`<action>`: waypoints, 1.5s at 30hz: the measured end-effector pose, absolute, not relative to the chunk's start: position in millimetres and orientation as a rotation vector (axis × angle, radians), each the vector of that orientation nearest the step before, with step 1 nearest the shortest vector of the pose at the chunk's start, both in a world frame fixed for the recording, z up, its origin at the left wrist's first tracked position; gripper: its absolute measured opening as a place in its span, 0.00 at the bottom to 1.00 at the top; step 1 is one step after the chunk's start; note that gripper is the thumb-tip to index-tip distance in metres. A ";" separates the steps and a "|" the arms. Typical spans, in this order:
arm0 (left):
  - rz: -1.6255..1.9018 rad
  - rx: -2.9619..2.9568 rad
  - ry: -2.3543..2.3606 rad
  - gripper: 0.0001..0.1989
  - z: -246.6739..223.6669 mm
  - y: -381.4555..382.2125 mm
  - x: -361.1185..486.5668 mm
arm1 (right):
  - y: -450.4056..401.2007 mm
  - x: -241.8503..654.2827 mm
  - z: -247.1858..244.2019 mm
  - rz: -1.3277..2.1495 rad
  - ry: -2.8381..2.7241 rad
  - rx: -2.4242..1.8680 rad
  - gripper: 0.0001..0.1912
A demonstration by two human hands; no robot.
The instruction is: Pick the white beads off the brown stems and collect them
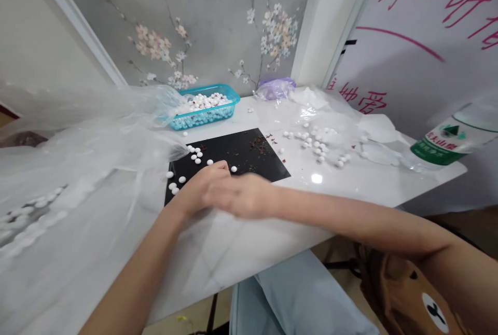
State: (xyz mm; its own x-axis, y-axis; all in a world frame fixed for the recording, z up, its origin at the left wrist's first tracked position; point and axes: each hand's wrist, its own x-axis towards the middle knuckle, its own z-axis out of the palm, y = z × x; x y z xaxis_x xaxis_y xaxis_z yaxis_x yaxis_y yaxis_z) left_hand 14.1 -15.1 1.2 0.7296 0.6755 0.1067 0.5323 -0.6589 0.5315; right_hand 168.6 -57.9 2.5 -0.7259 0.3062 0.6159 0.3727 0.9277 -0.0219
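Note:
My left hand [198, 188] rests curled at the near edge of a black mat [249, 148], its fingertips among scattered white round beads [197, 154]. My right hand [239, 196] crosses in from the right and is blurred, its fingers right against the left hand. Whether either hand holds a bead is hidden. A single bead [233, 168] lies just beyond the left hand's knuckles. Reddish-brown bits [260, 147] are strewn on the mat's far half. More white beads [313, 143] lie in a loose group on plastic to the mat's right.
A teal plastic basket [229, 97] of white beads stands at the back of the white table [350, 179], beside a purple bag [275, 88]. Clear plastic sheeting [78, 179] drapes over the left side. A water bottle [447, 143] lies at the right, and a brown bag [404, 293] sits below.

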 end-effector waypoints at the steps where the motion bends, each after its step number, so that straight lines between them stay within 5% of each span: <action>1: 0.415 2.455 0.927 0.10 0.4 -14.6 13.6 | -44.4 179.2 6.7 -0.083 -2.334 -0.587 0.12; 9: 0.458 2.469 1.047 0.11 -0.2 -14.9 12.5 | 17.6 239.0 -19.0 0.144 -1.638 -1.128 0.05; 45: 0.553 2.441 1.452 0.12 -8.2 -19.0 22.6 | -6.6 205.8 -20.7 0.965 -1.521 -1.107 0.14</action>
State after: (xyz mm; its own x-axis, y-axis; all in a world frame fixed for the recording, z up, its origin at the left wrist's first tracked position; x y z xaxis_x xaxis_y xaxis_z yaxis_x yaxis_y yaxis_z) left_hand 22.6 -19.0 -8.2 0.4319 0.8808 0.1939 0.7870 -0.4731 0.3961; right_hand 205.8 -6.6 -20.7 -0.1015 0.9622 0.2528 0.1809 0.2678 -0.9463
